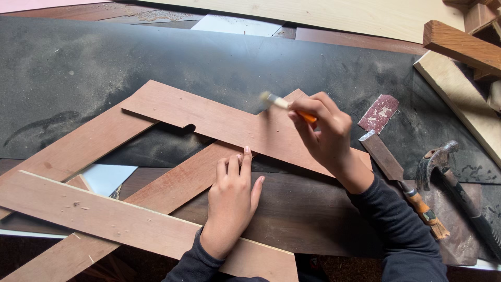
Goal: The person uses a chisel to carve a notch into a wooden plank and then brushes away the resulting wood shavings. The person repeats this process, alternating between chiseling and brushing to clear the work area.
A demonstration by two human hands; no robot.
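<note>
A small brush (282,103) with an orange handle was held tight in the fingers of the right hand (323,133), over the top wooden board (219,120). The left hand (232,201) was laid flat and open, fingers close together, on a crossing board (177,183). A chisel (396,175) and hammer (449,177) were lying nearby.
</note>
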